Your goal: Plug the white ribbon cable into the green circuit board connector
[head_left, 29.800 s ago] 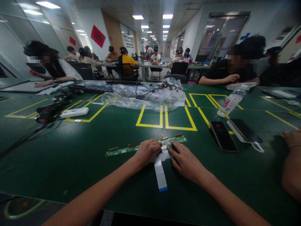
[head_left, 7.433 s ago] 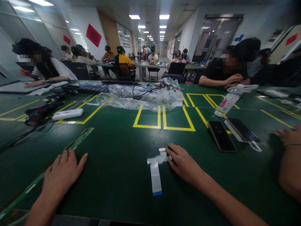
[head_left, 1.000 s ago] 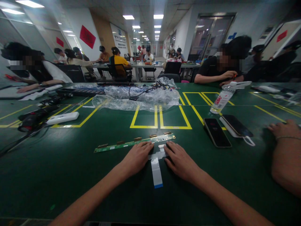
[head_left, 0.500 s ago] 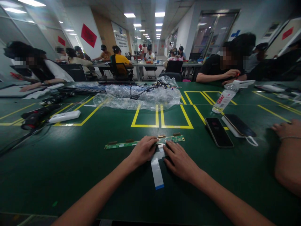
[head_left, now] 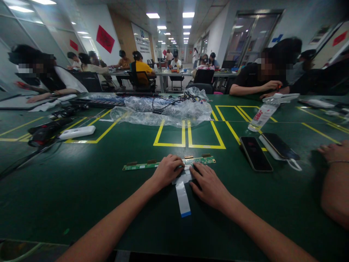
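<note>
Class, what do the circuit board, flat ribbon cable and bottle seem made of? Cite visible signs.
Circuit board: probably rigid laminate, green-coated; straight green strip with brownish tabs along its edge.
Flat ribbon cable: likely plastic film, white and smooth; thin strip, blue end.
Bottle: probably clear, glossy plastic; see-through walls, though glass isn't excluded.

tabletop (head_left: 109, 203): dark green, plain, marked with yellow tape lines (head_left: 169, 145) in a pattern of open rectangles. circuit board (head_left: 141, 166): green, with brown tabs (head_left: 152, 161) along the far edge. flat cable (head_left: 182, 196): white, with a blue band at the near end. plastic wrap (head_left: 185, 112): clear; wires (head_left: 160, 107) upon it black. bottle (head_left: 263, 116): clear, white label, red print. phone (head_left: 255, 154): black screen. handheld device (head_left: 77, 133): white.
</note>
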The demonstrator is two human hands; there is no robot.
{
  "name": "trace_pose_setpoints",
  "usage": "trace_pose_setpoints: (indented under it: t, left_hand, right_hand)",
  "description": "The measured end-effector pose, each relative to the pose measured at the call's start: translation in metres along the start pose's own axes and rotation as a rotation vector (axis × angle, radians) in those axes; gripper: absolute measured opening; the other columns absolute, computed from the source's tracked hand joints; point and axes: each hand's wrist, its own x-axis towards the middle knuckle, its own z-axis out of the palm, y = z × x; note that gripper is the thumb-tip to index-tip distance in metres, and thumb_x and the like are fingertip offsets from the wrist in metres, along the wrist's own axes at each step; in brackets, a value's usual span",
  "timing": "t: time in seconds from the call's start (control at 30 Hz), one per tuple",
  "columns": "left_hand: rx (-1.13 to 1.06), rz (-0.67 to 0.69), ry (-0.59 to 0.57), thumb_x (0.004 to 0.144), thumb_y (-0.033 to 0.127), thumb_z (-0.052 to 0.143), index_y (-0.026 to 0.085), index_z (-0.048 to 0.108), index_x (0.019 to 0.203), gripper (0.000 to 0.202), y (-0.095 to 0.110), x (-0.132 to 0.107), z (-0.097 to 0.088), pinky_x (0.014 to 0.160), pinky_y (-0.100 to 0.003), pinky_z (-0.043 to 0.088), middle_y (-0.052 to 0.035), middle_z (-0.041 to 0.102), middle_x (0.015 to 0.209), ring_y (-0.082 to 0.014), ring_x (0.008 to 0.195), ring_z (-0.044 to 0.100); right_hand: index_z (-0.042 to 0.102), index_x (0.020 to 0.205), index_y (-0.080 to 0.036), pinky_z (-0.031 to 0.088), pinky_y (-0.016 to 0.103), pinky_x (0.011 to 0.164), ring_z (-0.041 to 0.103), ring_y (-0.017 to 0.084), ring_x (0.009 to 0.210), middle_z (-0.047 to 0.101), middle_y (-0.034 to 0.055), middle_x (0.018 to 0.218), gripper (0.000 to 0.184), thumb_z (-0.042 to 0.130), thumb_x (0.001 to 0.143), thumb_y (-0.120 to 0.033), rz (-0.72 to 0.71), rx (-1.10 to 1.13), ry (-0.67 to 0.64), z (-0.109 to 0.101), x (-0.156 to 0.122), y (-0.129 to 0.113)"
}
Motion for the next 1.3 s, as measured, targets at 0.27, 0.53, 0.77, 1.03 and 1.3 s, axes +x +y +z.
trace_pose_setpoints:
  t: [0.27,0.53,0.77,1.03,1.3]
  left_hand:
    - [-0.024,-0.005,-0.007,0.087,0.026,0.064,0.022,0.071,0.099,0.015,0.002,0.001,-0.001,0.087,-0.036,0.044,-0.0043,0.068,0.11,-0.0222,0.1,0.055]
    - [-0.008,0.008,0.002,0.092,0.026,0.058,0.02,0.07,0.095,0.014,0.001,0.003,0.001,0.083,-0.035,0.043,-0.0043,0.068,0.107,-0.021,0.098,0.055]
    - [-0.003,0.022,0.025,0.092,0.023,0.058,0.02,0.068,0.09,0.011,-0.001,0.002,0.007,0.082,-0.034,0.044,-0.0037,0.068,0.107,-0.02,0.096,0.055]
    - [-0.021,0.03,0.031,0.093,0.024,0.058,0.02,0.067,0.089,0.01,-0.005,0.002,0.009,0.082,-0.034,0.044,-0.0043,0.068,0.106,-0.0202,0.096,0.056]
    - [0.0,0.042,0.043,0.093,0.02,0.057,0.02,0.066,0.092,0.009,-0.003,0.002,0.009,0.081,-0.034,0.045,-0.0053,0.068,0.109,-0.021,0.098,0.057]
  right_hand:
    - [0.044,0.148,-0.015,0.029,0.053,0.116,0.034,0.034,0.142,0.041,0.0183,0.153,0.058,0.048,0.095,-0.041,0.009,-0.015,-0.019,0.0,-0.002,0.001]
    - [0.047,0.146,-0.014,0.03,0.052,0.115,0.036,0.035,0.141,0.042,0.0196,0.152,0.057,0.049,0.095,-0.04,0.003,-0.009,-0.009,-0.001,-0.001,0.0]
    - [0.048,0.145,-0.014,0.03,0.053,0.114,0.036,0.035,0.141,0.042,0.0202,0.152,0.054,0.047,0.096,-0.039,0.003,-0.038,0.009,0.004,0.0,-0.003]
    - [0.048,0.145,-0.015,0.033,0.052,0.112,0.038,0.033,0.14,0.043,0.0186,0.151,0.053,0.047,0.096,-0.037,0.003,-0.046,0.021,0.004,0.002,-0.002]
    - [0.049,0.143,-0.019,0.035,0.053,0.11,0.04,0.033,0.138,0.046,0.0174,0.149,0.051,0.05,0.095,-0.035,-0.009,-0.005,0.024,-0.002,0.004,0.004]
